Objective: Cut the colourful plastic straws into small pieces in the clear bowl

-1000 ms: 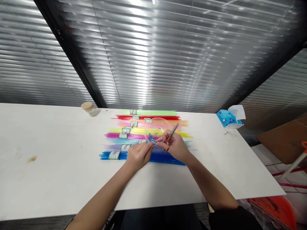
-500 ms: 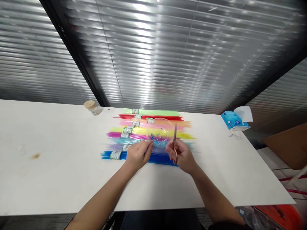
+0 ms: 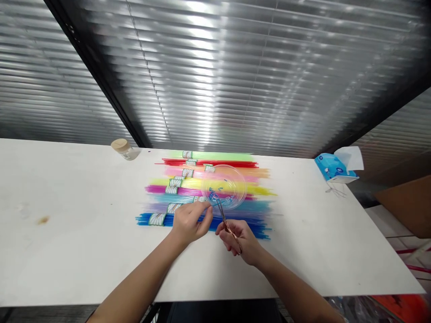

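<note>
My left hand (image 3: 190, 221) pinches a thin blue plastic straw (image 3: 214, 205), whose end points right over the near rim of a clear round bowl (image 3: 244, 188). In my right hand (image 3: 243, 241) are copper-handled scissors (image 3: 228, 227), their blades angled up and left against the straw near my left fingertips. Whether the blades are fully closed is too small to tell. Short cut blue pieces (image 3: 213, 194) lie inside the bowl. Beneath both hands rests a bundle of dark blue straws (image 3: 202, 223) with a paper label.
More labelled straw bundles lie in rows behind, among them red (image 3: 232, 164), yellow (image 3: 191, 183) and purple (image 3: 153, 189). A lidded jar (image 3: 124, 149) stands back left on the white table (image 3: 84, 224). A blue tissue pack (image 3: 336, 169) sits back right, before the blinds.
My right hand has come down and left, and the scissors have swung from upright, apart from the straw, to leaning left at it. My left hand stays nearly in place.
</note>
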### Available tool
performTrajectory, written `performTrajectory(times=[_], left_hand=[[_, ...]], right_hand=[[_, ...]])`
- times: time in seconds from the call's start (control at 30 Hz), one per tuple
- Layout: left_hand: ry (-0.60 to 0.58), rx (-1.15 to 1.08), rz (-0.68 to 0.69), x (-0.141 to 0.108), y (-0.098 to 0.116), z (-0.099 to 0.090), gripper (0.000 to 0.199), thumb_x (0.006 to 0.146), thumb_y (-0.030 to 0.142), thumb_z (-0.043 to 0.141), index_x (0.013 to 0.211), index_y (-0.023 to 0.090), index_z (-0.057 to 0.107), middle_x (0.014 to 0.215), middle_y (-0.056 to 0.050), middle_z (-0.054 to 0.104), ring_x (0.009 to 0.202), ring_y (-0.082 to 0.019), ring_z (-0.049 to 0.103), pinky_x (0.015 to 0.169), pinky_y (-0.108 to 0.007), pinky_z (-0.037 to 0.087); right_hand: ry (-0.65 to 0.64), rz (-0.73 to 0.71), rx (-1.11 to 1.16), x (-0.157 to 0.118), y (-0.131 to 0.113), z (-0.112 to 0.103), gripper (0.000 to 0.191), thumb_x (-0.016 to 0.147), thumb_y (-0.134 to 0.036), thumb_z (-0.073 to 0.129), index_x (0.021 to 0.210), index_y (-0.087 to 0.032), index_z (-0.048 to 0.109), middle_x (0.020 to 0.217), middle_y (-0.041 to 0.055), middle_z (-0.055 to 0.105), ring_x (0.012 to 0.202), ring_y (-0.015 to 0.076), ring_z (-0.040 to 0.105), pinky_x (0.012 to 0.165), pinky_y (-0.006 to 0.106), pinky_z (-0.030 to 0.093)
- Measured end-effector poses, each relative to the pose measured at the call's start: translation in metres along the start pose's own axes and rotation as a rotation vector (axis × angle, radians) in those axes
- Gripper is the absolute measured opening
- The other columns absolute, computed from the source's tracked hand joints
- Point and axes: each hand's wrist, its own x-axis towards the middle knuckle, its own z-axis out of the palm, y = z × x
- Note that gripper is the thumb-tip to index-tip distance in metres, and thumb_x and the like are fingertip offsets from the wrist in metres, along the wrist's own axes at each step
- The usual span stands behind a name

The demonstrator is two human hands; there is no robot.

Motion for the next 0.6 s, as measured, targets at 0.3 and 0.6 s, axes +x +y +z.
performTrajectory(times=[0.3,0.6], left_hand=[[-0.02,0.012,0.02,0.0005,-0.0007,0.0016,0.007,0.087,0.012,0.057,0.088,0.017,0.062,0.062,0.003,0.064,0.05,-0.009,0.057,0.05,-0.022,0.043],[-0.053,0.015,0.039,0.0003,0.0,0.0015,0.007,0.088,0.013,0.057,0.09,0.017,0.062,0.059,0.004,0.061,0.047,-0.008,0.052,0.048,-0.022,0.039]], right_hand=[[0.06,0.018,0.024,0.0044,0.0034,-0.0052,0.044,0.076,-0.06,0.071,0.071,-0.018,0.058,0.049,-0.0056,0.046,0.037,0.0062,0.032,0.036,0.021,0.024],[0.037,-0.006,0.053,0.0047,0.0044,-0.0053,0.046,0.078,-0.061,0.07,0.07,-0.018,0.057,0.048,-0.0065,0.045,0.035,0.005,0.03,0.036,0.021,0.023]])
